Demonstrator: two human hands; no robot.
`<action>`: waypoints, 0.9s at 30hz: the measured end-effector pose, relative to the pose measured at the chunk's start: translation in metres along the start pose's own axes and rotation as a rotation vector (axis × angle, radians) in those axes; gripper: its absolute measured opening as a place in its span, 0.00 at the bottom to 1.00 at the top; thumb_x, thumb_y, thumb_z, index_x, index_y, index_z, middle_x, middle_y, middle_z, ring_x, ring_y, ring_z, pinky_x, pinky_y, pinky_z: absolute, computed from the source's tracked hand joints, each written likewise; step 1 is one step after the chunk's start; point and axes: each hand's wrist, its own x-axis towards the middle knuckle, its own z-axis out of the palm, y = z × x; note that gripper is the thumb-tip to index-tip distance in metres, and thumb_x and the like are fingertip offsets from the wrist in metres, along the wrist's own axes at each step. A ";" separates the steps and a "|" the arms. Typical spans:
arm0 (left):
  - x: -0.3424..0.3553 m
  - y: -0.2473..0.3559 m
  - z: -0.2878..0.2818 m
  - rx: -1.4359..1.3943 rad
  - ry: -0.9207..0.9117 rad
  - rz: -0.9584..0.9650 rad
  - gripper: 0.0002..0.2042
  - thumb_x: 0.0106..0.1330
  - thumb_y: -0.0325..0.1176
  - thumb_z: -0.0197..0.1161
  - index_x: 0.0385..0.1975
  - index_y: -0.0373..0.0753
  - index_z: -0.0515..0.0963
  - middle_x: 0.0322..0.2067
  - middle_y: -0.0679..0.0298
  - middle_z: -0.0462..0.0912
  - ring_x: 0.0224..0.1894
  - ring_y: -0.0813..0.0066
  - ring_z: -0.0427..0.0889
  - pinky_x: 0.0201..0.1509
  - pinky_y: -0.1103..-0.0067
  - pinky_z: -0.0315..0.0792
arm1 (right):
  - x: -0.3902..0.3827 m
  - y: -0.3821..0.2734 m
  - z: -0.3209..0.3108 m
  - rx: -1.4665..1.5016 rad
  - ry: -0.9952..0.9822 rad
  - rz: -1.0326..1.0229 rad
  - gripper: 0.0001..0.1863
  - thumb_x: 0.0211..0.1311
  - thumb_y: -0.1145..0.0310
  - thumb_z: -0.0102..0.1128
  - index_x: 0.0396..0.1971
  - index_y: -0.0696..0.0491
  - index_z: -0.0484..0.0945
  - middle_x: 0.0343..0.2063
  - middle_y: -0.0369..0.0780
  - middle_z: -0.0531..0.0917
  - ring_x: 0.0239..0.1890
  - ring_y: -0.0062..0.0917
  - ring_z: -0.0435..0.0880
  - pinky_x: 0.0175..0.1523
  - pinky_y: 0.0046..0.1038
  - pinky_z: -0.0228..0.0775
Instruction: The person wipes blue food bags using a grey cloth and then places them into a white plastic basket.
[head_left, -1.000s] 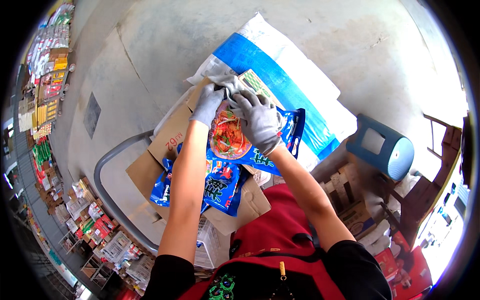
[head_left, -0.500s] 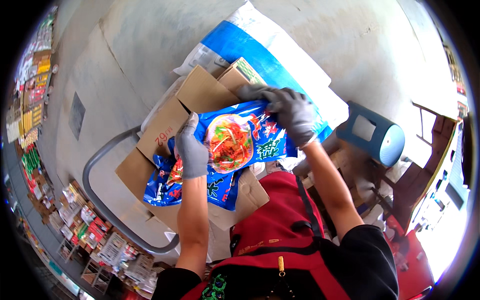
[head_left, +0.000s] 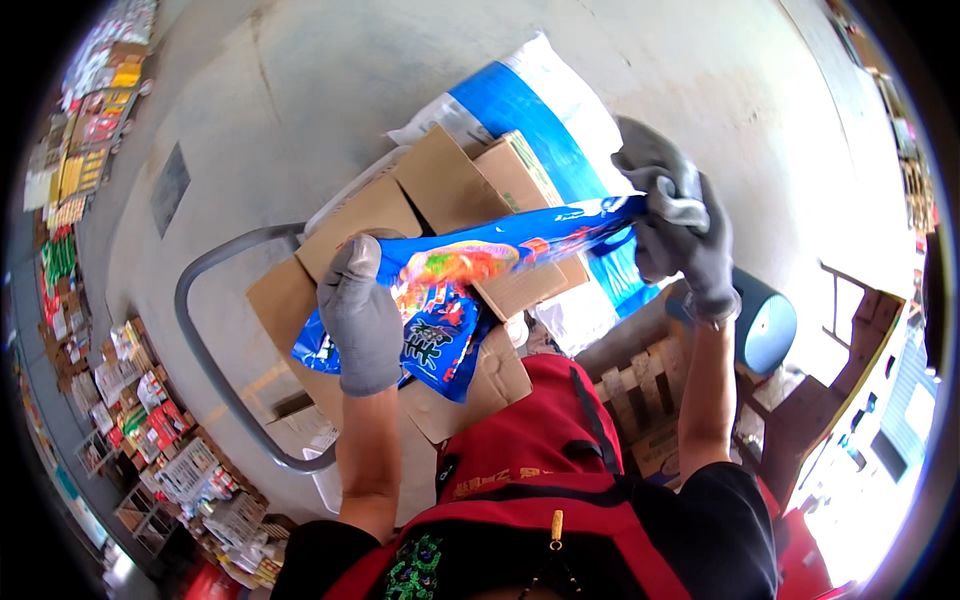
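Note:
A glossy blue food pouch [head_left: 500, 245] with a picture of a dish in a bowl is stretched between my two gloved hands. My left hand [head_left: 360, 320], in a grey glove, pinches the pouch's left end. At its other end, my right hand [head_left: 690, 240] grips the pouch together with a crumpled grey cloth [head_left: 650, 155]. Beneath it stands an open cardboard box [head_left: 350, 225] with its flaps spread. More blue pouches [head_left: 440, 340] of the same kind lie inside, partly hidden by my left hand and the held pouch.
A grey tubular cart handle [head_left: 190, 330] curves round the box's left side. Behind the box lies a large white and blue sack [head_left: 520, 95]. To the right are a blue cylindrical stool [head_left: 768, 320] and a wooden pallet [head_left: 640, 380]. Stacked goods [head_left: 160, 425] line the far left.
The pouch has tilted, so its front is now seen at a slant. My right hand has moved right with the cloth and the pouch's end, and more of the box's contents shows.

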 end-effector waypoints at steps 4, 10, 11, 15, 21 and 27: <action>-0.002 -0.009 -0.017 -0.065 -0.073 0.092 0.10 0.66 0.34 0.59 0.32 0.32 0.80 0.30 0.69 0.79 0.35 0.84 0.75 0.45 0.82 0.68 | -0.014 -0.009 0.001 0.104 0.070 -0.088 0.23 0.50 0.75 0.64 0.49 0.54 0.73 0.36 0.37 0.81 0.38 0.18 0.77 0.41 0.26 0.72; -0.003 -0.122 -0.053 0.601 -0.245 0.207 0.07 0.67 0.28 0.58 0.35 0.30 0.80 0.52 0.54 0.75 0.41 0.76 0.77 0.46 0.80 0.72 | -0.023 0.125 0.059 -0.525 0.235 -0.297 0.21 0.54 0.70 0.61 0.50 0.52 0.75 0.41 0.49 0.82 0.41 0.47 0.82 0.46 0.41 0.75; -0.001 -0.166 -0.081 0.632 -0.244 0.191 0.06 0.65 0.27 0.60 0.33 0.31 0.80 0.57 0.51 0.70 0.41 0.73 0.77 0.46 0.79 0.72 | -0.029 0.123 0.079 -0.497 0.218 -0.223 0.23 0.53 0.69 0.63 0.51 0.52 0.74 0.44 0.48 0.81 0.44 0.45 0.81 0.49 0.41 0.73; -0.025 -0.173 -0.075 0.603 -0.180 0.134 0.05 0.65 0.26 0.59 0.33 0.30 0.79 0.57 0.51 0.72 0.40 0.71 0.80 0.44 0.78 0.74 | -0.056 0.087 0.180 -0.507 -0.077 -0.323 0.26 0.53 0.75 0.56 0.55 0.43 0.73 0.55 0.45 0.75 0.49 0.42 0.78 0.54 0.43 0.68; -0.026 -0.184 -0.088 0.674 -0.227 0.279 0.04 0.65 0.25 0.59 0.32 0.31 0.78 0.57 0.53 0.74 0.35 0.69 0.83 0.39 0.78 0.76 | -0.011 0.146 0.199 -0.867 -0.284 -0.656 0.27 0.56 0.63 0.58 0.58 0.41 0.71 0.55 0.34 0.74 0.51 0.34 0.75 0.49 0.37 0.72; -0.067 -0.195 -0.076 0.258 0.041 -0.001 0.11 0.66 0.29 0.61 0.43 0.30 0.73 0.57 0.54 0.70 0.42 0.72 0.80 0.46 0.77 0.78 | 0.049 0.076 0.142 -0.719 0.055 -0.472 0.28 0.54 0.73 0.58 0.58 0.53 0.69 0.53 0.52 0.73 0.53 0.47 0.72 0.57 0.46 0.64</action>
